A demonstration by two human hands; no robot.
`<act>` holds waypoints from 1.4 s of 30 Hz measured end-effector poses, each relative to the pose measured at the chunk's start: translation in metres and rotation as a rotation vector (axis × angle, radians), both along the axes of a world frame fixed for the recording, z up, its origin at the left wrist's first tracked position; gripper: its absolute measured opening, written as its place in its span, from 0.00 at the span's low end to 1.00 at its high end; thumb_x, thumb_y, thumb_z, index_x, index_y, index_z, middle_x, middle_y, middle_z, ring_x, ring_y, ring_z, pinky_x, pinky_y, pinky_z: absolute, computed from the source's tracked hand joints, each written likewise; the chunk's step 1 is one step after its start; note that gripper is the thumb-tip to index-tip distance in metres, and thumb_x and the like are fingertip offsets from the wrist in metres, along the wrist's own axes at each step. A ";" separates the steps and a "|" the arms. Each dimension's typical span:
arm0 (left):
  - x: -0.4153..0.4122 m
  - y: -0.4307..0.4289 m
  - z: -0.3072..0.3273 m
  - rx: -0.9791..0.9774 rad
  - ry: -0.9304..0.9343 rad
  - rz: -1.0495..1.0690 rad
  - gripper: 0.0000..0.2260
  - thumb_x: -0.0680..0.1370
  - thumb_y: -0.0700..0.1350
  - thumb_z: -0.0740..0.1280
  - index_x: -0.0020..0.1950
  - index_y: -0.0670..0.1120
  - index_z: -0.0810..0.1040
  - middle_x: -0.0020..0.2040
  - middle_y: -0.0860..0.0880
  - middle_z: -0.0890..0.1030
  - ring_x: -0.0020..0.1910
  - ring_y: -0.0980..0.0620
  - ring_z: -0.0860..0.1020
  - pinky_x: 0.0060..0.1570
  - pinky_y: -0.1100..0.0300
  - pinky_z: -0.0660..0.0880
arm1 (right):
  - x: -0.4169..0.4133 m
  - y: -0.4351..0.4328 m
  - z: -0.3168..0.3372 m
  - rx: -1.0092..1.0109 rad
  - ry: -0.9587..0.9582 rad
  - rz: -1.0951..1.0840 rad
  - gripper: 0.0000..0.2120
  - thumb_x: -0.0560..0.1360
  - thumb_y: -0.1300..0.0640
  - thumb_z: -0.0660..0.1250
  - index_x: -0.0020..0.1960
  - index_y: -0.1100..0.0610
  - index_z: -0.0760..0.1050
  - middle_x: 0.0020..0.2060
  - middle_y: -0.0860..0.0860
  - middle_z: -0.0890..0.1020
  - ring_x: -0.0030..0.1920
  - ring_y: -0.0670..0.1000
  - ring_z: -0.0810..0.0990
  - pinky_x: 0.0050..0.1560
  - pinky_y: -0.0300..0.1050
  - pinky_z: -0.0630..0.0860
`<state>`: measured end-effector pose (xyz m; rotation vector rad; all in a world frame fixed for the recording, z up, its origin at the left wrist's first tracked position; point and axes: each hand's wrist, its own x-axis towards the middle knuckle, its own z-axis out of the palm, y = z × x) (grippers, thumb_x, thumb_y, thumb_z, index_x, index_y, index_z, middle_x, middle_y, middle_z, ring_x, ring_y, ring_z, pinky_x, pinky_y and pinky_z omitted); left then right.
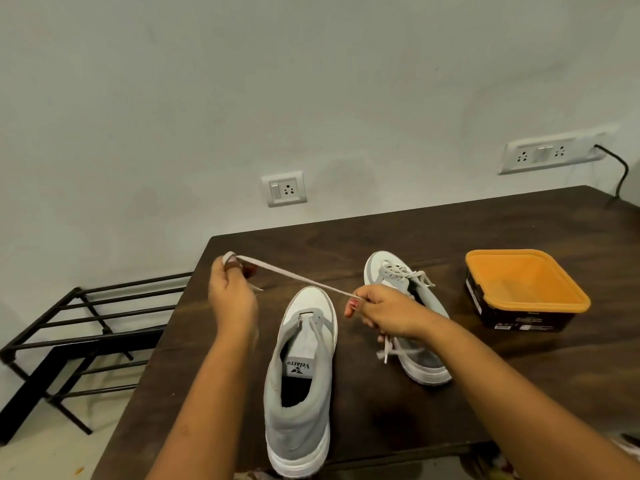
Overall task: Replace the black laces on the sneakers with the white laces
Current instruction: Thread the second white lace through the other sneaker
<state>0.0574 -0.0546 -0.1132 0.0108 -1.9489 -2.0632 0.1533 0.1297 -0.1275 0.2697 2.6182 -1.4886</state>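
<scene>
A grey and white sneaker (301, 375) stands on the dark wooden table (381, 244), toe pointing away from me, with a white lace only through its lowest eyelets. A white lace (298, 277) is stretched taut above its toe between my hands. My left hand (230, 292) pinches one end at the upper left. My right hand (381, 311) pinches the other part to the right of the toe. A second sneaker (412, 317) lies behind my right hand, laced in white, its lace ends hanging loose. No black lace is visible.
An orange square tub (526, 289) with dark sides sits at the right of the table. A black metal rack (79, 341) stands on the floor to the left. Wall sockets (284, 188) and a black cable (620, 171) are behind the table.
</scene>
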 end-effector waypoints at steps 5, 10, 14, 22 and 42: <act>-0.003 -0.003 0.007 0.475 -0.147 -0.014 0.09 0.84 0.44 0.53 0.50 0.52 0.71 0.42 0.51 0.80 0.42 0.53 0.79 0.43 0.60 0.75 | 0.002 -0.006 -0.008 0.051 -0.448 0.238 0.05 0.82 0.63 0.55 0.54 0.58 0.69 0.39 0.55 0.80 0.31 0.48 0.79 0.33 0.38 0.70; 0.006 0.008 0.008 0.397 -0.166 -0.188 0.09 0.83 0.42 0.55 0.53 0.49 0.74 0.41 0.52 0.82 0.39 0.53 0.81 0.32 0.63 0.77 | 0.000 -0.009 -0.006 0.726 -0.387 0.328 0.16 0.77 0.63 0.62 0.65 0.59 0.73 0.60 0.56 0.78 0.56 0.55 0.78 0.52 0.43 0.74; 0.027 0.025 0.006 -0.254 0.188 -0.524 0.18 0.77 0.31 0.59 0.41 0.54 0.79 0.43 0.59 0.78 0.42 0.64 0.76 0.42 0.74 0.71 | -0.007 -0.012 0.010 -0.185 0.032 -0.075 0.15 0.82 0.61 0.55 0.66 0.58 0.71 0.50 0.55 0.81 0.46 0.50 0.80 0.41 0.34 0.75; 0.053 0.052 0.002 -0.891 0.340 -0.919 0.08 0.71 0.41 0.70 0.48 0.50 0.85 0.47 0.51 0.81 0.49 0.54 0.76 0.53 0.51 0.73 | -0.001 -0.001 0.011 -0.816 -0.184 -0.049 0.24 0.75 0.40 0.63 0.57 0.59 0.80 0.50 0.60 0.83 0.51 0.57 0.83 0.48 0.48 0.81; 0.029 0.032 -0.011 -0.720 0.369 -0.579 0.29 0.76 0.32 0.62 0.70 0.59 0.66 0.58 0.48 0.80 0.53 0.60 0.78 0.54 0.79 0.67 | -0.014 -0.004 0.008 -0.404 0.089 -0.174 0.14 0.80 0.50 0.60 0.53 0.56 0.81 0.38 0.49 0.80 0.40 0.44 0.77 0.43 0.36 0.73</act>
